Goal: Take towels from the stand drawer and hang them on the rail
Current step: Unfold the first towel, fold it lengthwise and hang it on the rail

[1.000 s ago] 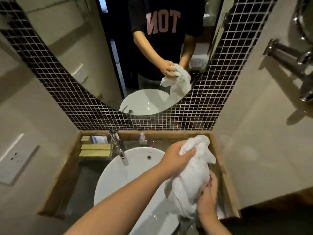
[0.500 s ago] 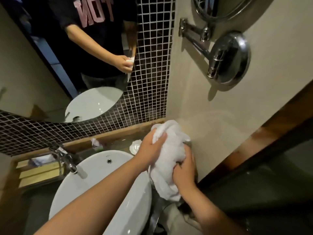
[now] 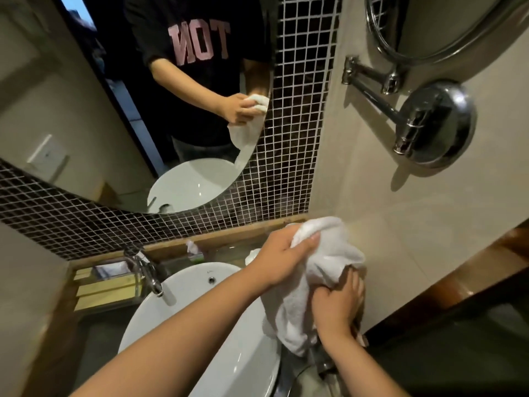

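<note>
A crumpled white towel (image 3: 297, 305) hangs between both my hands, right of the basin and close to the beige side wall. My left hand (image 3: 282, 260) grips its upper part from the left, fingers over the top fold. My right hand (image 3: 339, 306) clutches it lower down on the right side. The towel's bottom end droops past the basin's edge. A chrome rail (image 3: 320, 365) shows dimly below the towel, mostly hidden. The stand drawer is out of sight.
A white round basin (image 3: 177, 319) with a chrome tap (image 3: 148, 275) fills the counter. Behind are a big mirror (image 3: 128, 96) and dark mosaic tiles (image 3: 297, 124). A chrome swing-arm mirror mount (image 3: 429, 124) juts from the right wall. A dark wooden ledge (image 3: 458, 282) runs lower right.
My view has swung right, from the mirror toward the side wall. Both hands kept hold of the towel and shifted their grip slightly; the towel has stayed beside the basin.
</note>
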Available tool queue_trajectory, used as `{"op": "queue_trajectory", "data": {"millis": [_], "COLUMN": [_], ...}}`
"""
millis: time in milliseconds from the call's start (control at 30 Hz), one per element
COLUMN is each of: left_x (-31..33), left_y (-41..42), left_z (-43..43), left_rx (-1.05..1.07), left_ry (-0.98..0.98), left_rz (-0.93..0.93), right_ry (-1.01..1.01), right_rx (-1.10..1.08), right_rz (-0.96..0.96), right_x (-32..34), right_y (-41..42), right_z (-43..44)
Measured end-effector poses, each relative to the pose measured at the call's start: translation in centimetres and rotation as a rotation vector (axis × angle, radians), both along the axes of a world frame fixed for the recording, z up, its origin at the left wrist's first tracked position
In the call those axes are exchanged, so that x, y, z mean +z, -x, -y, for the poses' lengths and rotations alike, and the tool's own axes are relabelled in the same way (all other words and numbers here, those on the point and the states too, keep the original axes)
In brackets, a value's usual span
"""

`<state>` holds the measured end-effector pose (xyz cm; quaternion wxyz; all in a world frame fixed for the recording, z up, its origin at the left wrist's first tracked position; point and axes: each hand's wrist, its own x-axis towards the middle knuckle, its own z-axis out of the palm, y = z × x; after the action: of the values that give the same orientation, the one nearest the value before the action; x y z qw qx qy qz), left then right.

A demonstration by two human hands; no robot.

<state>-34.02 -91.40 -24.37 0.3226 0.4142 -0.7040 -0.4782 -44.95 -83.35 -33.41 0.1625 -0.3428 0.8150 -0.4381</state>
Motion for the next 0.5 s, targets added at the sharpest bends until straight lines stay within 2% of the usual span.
{"op": "queue_trajectory", "data": {"millis": [100,167,367,500], "left_x": [2.3,3.9,11.3,17.7], "left_y": [-0.9,-1.8,-5.0,-7.4], "left_z": [0.2,0.0,-0.3,-0.5], "left_rx": [-0.019,0.009,0.108,0.105], "left_ry": [0.01,0.032,0.0,-0.02], "left_rz": [-0.078,-0.103,-0.39,-0.597], "right_ry": [0.167,0.296,0.579,0.768], "right_rx": [0.066,0.112,0.272,0.501], "right_rz": [0.269,0.371,0.334,0.238], "right_x": [4.2,7.5,17.3,24.1], "right_y": [-1.4,-2.7,-5.9,-7.1], "right_z": [0.8,1.3,2.7,3.8]}}
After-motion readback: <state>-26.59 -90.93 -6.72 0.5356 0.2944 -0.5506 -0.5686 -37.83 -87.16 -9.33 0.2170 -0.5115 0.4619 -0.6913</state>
